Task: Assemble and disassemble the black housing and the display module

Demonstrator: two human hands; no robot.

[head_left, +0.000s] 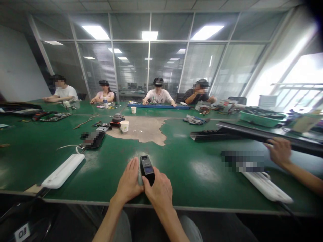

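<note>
Near the front left corner of the green worktop (199, 196), a white power strip (63, 171) lies aslant, its dark cord (41, 193) running off the front edge; a knee or sleeve catching that cord could drag the strip down. Farther back, left of the middle, a paper cup (124, 126) stands upright at the left of the bare brown patch (137, 131); a careless reach across might knock it over, and any liquid inside could spread toward the parts nearby.

At the middle of the front edge, the left hand (129, 179) lies long and nearly straight-fingered along the left side of a small dark device (147, 169), while the right hand (161, 185) curls around its right side, thumb at the near end. The device is thus held between the two; whether its underside rests on the worktop is hidden by the hands. Should the flatter left hand slacken, the device could twist or tip leftward.

Toward the front right corner lies a second power strip (267, 185). Beyond it, a co-worker's hand (280, 151) is at a long black channel (254, 134); if that swung round, it could strike the strip.
</note>
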